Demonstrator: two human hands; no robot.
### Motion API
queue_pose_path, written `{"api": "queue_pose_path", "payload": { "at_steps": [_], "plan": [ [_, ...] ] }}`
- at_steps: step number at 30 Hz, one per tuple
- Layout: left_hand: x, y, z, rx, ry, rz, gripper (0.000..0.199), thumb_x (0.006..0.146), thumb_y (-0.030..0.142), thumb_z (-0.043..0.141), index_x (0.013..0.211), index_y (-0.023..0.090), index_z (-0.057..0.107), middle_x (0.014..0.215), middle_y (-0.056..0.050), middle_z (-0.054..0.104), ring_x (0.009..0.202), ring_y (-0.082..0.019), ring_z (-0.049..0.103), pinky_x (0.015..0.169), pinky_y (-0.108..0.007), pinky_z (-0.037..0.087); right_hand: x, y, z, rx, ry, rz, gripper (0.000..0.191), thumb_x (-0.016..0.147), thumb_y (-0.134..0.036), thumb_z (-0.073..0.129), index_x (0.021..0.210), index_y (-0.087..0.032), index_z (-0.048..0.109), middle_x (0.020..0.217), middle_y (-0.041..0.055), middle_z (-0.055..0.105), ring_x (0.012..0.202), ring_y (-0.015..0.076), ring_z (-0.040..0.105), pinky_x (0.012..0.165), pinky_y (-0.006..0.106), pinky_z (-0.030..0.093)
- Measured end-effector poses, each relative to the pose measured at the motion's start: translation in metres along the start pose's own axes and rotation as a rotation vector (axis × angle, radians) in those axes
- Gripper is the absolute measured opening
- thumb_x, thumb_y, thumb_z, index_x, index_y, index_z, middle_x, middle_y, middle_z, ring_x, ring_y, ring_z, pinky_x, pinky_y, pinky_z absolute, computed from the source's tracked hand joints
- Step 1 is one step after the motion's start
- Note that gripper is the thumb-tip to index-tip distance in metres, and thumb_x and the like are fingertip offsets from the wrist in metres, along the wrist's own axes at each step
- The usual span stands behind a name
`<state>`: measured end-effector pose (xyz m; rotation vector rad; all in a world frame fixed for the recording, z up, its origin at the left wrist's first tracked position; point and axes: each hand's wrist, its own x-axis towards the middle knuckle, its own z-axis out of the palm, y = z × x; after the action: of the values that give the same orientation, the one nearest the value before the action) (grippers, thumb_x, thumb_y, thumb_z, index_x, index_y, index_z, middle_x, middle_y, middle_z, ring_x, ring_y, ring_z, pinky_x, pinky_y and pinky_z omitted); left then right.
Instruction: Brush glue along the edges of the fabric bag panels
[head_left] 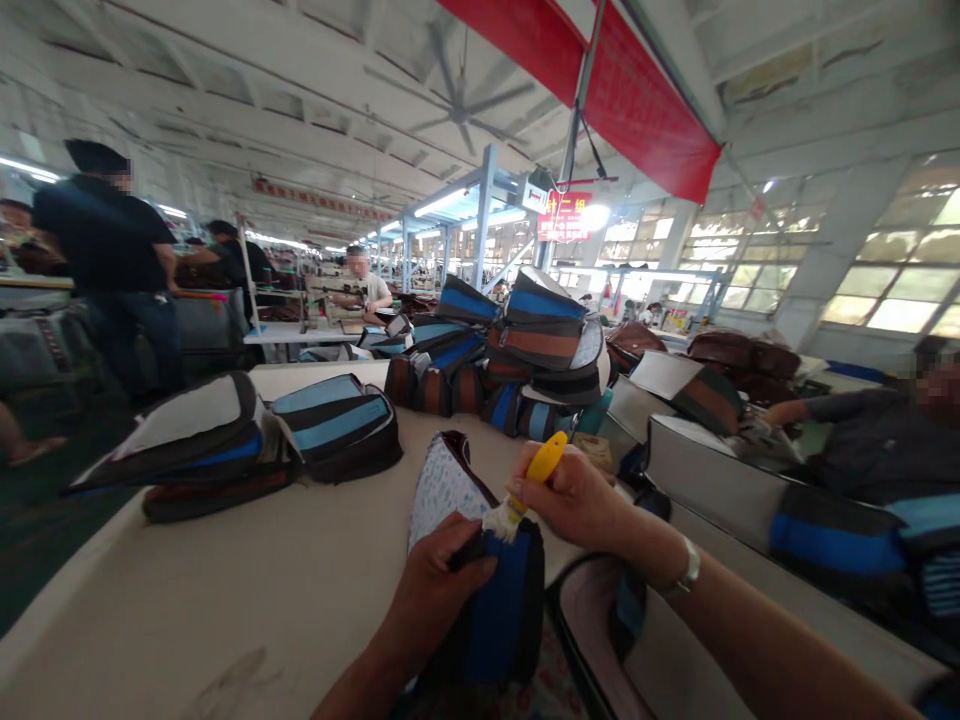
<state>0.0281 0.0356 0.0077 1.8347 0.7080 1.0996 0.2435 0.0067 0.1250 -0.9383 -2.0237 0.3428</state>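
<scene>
Left hand (435, 590), fingers clamped on a speckle-lined blue-and-black bag (499, 610) — right hand (574, 500), fingers shut round a yellow-handled brush (545, 458).

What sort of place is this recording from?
Most likely a bag factory: stacked blue-and-black bags cover a long table, a worker sits at a sewing machine, and rows of workstations run back under a ceiling fan.

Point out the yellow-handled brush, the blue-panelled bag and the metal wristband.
yellow-handled brush (546, 457): head view, on the yellow handle.
blue-panelled bag (499, 620): head view, on the blue panel.
metal wristband (685, 570): head view, on the band's outer face.
</scene>
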Motion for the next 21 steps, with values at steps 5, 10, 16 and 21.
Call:
{"api": "queue_pose_path", "payload": {
  "at_steps": [5,10,16,21],
  "plan": [
    [0.001,0.005,-0.004,0.017,0.005,-0.004,0.015,0.086,0.032,0.069,0.080,0.018,0.067,0.082,0.001,0.051,0.078,-0.017,0.051,0.073,-0.027,0.038,-0.006,-0.005,-0.006,-0.065,0.039,0.012,0.018,0.095,-0.028,0.059,0.078,-0.020,0.058,0.065,-0.0032,0.055,0.058,0.0112,0.050,0.056,0.025,0.038],
    [0.002,0.009,-0.005,-0.002,0.013,-0.047,0.018,0.085,0.035,0.069,0.080,0.018,0.066,0.082,0.001,0.052,0.078,-0.017,0.051,0.073,-0.027,0.038,-0.015,-0.002,-0.012,-0.103,-0.052,-0.012,0.016,0.095,-0.027,0.057,0.081,-0.020,0.057,0.066,-0.0036,0.054,0.056,0.0110,0.050,0.055,0.025,0.040],
    [0.003,0.007,-0.007,0.041,0.002,-0.078,0.021,0.083,0.038,0.071,0.080,0.018,0.067,0.079,0.002,0.054,0.076,-0.017,0.051,0.072,-0.027,0.038,-0.023,0.000,-0.017,-0.083,0.072,-0.003,0.019,0.098,-0.030,0.056,0.081,-0.021,0.058,0.071,-0.0024,0.056,0.059,0.0111,0.052,0.056,0.025,0.040],
    [0.002,0.006,-0.007,0.023,0.032,-0.141,0.023,0.081,0.040,0.074,0.086,0.018,0.070,0.079,0.001,0.059,0.076,-0.018,0.054,0.071,-0.027,0.040,-0.026,-0.002,-0.020,-0.176,0.044,-0.020,0.019,0.095,-0.028,0.058,0.078,-0.021,0.057,0.066,-0.0026,0.053,0.056,0.0114,0.050,0.054,0.026,0.039]
  ]
}}
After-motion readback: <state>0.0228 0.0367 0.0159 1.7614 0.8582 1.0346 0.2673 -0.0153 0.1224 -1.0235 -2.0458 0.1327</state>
